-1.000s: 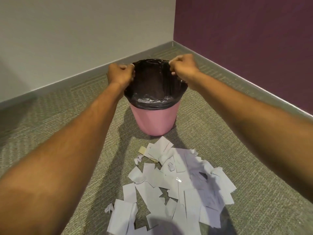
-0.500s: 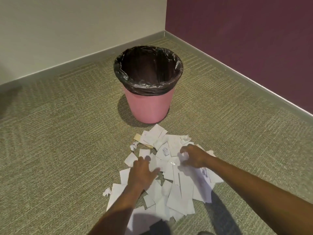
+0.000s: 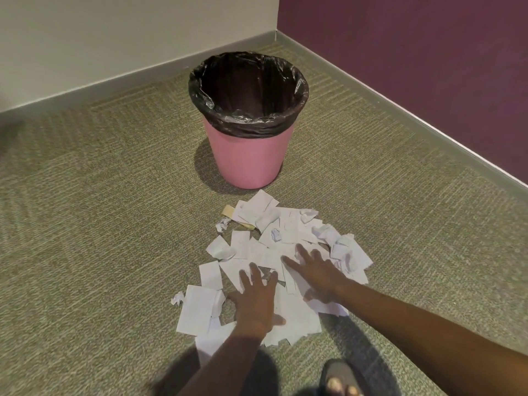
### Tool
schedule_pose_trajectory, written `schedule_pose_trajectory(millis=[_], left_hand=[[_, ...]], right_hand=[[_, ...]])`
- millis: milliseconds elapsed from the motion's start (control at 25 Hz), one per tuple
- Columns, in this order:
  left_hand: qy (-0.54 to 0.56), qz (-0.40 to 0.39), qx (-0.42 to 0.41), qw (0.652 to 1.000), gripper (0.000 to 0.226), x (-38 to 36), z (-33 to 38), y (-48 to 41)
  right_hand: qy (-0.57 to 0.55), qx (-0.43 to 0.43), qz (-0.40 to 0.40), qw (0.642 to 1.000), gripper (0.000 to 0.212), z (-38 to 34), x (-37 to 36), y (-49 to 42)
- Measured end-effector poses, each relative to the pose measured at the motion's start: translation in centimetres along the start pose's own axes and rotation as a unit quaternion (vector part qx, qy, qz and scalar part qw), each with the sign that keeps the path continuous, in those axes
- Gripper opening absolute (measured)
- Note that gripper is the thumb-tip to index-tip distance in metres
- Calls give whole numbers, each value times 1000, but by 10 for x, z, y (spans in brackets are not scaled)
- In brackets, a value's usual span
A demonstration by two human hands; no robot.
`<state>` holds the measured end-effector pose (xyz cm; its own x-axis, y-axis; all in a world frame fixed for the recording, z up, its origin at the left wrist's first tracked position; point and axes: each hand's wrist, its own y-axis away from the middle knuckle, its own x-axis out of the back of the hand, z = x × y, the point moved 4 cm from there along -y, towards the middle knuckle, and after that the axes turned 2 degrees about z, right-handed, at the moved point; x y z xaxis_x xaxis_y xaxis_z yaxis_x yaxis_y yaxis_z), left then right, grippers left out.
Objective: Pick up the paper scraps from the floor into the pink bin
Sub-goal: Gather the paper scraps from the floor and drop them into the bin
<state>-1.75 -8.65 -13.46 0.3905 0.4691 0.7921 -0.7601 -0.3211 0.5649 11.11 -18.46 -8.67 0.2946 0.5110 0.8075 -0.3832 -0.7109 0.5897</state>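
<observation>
Both hands lie palm down on the heap of paper scraps (image 3: pixel 285 232), fingers straight and spread, and neither has hold of anything: the left hand (image 3: pixel 257 301) presses the near middle of the heap, the right hand (image 3: pixel 317 277) rests a little further forward and to its right. The scraps are all on the carpeted floor (image 3: pixel 100 224), mostly flat white pieces overlapping, with a few crumpled bits at the far right and left edges, and the heap spreads out wider than the two hands together. The pink bin (image 3: pixel 245 164) stands upright just beyond the far edge of the heap, almost straight ahead of the left hand, its mouth open and lined with a black bag (image 3: pixel 248 127); no paper shows inside it. I judge the next move to be a gathering squeeze of both hands inward, then a short carry forward, the right hand being slightly nearer the bin
</observation>
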Motion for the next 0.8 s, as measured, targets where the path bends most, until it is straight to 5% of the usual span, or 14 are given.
schedule_pose_trajectory(millis=[200,480,800], left_hand=[[0,70,-55,996,74,8,17,16],[173,102,-102,974,37,13,25,19],[191,133,-104,967,22,21,12,17]], right_hand=[[16,50,47,997,85,-16,2,-3],[-76,74,83,991,44,-27,0,-12],[-141,41,117,982,24,-14,16,-10]])
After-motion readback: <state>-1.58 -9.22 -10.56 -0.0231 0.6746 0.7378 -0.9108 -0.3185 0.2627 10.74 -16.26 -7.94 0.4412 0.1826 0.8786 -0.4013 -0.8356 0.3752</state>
